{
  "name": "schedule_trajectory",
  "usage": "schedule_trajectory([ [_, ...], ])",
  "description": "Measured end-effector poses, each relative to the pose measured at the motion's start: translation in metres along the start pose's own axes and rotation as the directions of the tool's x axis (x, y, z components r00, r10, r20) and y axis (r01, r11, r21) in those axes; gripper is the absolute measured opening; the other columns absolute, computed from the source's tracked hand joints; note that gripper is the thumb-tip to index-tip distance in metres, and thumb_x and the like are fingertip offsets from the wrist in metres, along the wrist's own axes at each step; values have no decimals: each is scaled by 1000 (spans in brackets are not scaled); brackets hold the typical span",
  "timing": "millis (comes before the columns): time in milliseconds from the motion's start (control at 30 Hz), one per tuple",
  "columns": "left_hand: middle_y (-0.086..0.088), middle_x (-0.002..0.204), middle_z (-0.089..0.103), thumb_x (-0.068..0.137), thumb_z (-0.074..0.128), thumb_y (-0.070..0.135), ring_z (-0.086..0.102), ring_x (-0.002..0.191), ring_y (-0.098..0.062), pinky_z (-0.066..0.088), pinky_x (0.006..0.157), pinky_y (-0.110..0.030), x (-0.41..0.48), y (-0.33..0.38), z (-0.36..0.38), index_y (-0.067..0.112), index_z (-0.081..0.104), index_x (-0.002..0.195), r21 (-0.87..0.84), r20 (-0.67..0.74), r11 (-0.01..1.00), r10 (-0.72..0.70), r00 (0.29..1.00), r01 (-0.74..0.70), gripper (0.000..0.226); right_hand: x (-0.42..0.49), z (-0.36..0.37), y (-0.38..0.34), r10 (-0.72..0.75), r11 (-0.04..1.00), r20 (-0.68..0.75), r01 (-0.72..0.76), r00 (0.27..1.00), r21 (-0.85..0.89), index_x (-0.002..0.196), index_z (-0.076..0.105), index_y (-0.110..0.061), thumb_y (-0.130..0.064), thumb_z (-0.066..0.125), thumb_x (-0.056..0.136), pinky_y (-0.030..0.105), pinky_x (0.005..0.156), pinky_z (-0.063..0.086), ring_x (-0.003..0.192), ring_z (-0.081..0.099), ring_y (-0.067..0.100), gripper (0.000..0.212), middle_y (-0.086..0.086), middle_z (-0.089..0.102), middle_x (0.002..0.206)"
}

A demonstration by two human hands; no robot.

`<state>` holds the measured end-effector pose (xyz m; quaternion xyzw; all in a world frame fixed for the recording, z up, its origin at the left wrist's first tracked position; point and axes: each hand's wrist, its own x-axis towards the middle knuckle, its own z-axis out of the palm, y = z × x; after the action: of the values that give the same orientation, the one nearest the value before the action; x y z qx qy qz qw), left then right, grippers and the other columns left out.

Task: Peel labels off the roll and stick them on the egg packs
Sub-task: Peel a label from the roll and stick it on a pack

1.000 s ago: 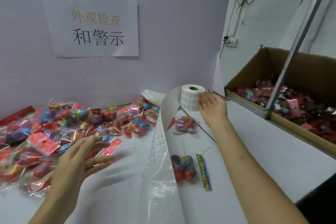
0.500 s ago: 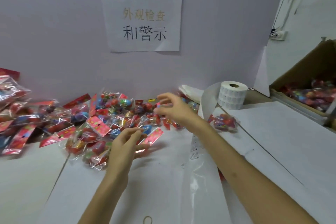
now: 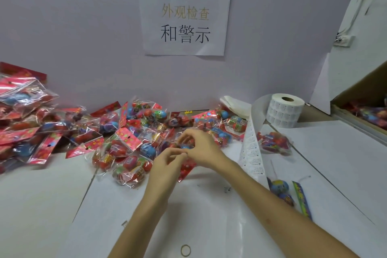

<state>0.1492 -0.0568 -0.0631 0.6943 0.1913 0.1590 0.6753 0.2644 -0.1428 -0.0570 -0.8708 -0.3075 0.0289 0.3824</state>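
My left hand and my right hand meet over one egg pack, a clear bag of coloured eggs with a red header, at the front edge of the pile of egg packs. Fingers of both hands are curled and pinch that pack. Any label between the fingertips is hidden. The white label roll stands upright at the back right, well away from both hands. Its backing strip trails from the roll toward me, passing right of my right forearm.
A single egg pack lies right of the strip, and another lies nearer me. A cardboard box of packs stands at the far right. More packs are stacked at the left edge. A rubber band lies in front.
My right hand has come from the label roll leftward to the pile. My left hand has moved in to meet it on one pack. The view has swung left.
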Motion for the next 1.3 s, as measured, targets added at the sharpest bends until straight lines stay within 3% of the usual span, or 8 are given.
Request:
schedule_trajectory([
  [200,-4,93,78,98,62,18,74,89,-16,52,65,-15,-3,5,0,15,76,92,-68,47,998,15,999,-12,15,-29,-13,0,7,934,-210,69,978,349,120,57,-26,8,74,78,20,79,56,90,65,5,56,-7,65,94],
  [333,-4,87,78,99,60,22,75,83,-20,55,62,-19,-9,10,0,14,77,92,-80,134,996,-19,991,30,21,-41,-29,6,75,845,-348,126,935,520,117,61,-27,9,74,79,29,83,58,90,68,14,54,-8,67,85],
  [500,-4,104,67,88,72,45,67,96,-24,59,76,-35,-9,10,-1,19,62,108,4,-96,999,44,994,-44,34,-56,-39,14,196,506,-255,124,947,853,117,64,-23,13,69,84,31,77,61,93,71,19,49,0,70,89],
  [600,-2,115,68,77,67,61,68,103,-21,60,77,-33,-9,15,-4,22,62,120,-91,44,992,-85,995,89,58,-60,-41,13,161,407,-199,119,967,906,124,61,-18,14,67,84,37,86,60,97,71,23,51,1,72,92],
  [767,-2,108,77,81,61,59,74,100,-18,61,81,-31,-10,18,-1,22,74,113,-174,140,984,-15,990,40,51,-66,-41,4,45,493,-189,142,981,858,125,61,-19,15,68,83,48,91,55,101,66,27,54,3,68,94],
  [900,-1,105,78,91,68,42,73,103,-22,58,95,-44,-6,14,-2,20,74,111,-160,73,987,26,997,-14,31,-68,-39,2,25,573,-217,164,976,803,127,59,-22,-6,79,72,37,94,57,108,67,24,60,7,68,107],
  [1067,3,91,79,89,71,36,75,88,-13,60,74,-23,-7,10,0,17,76,102,-110,130,990,98,987,-84,23,-68,-36,-1,70,639,-112,41,991,768,131,57,-24,-29,81,70,31,89,59,112,68,13,66,4,69,124],
  [1300,11,86,77,90,71,30,74,83,-6,55,63,-14,-9,10,2,23,74,103,-68,190,986,159,969,-149,15,-68,-34,1,109,701,-147,28,983,712,114,70,-19,-17,82,81,42,89,61,103,72,29,35,9,75,106],
])
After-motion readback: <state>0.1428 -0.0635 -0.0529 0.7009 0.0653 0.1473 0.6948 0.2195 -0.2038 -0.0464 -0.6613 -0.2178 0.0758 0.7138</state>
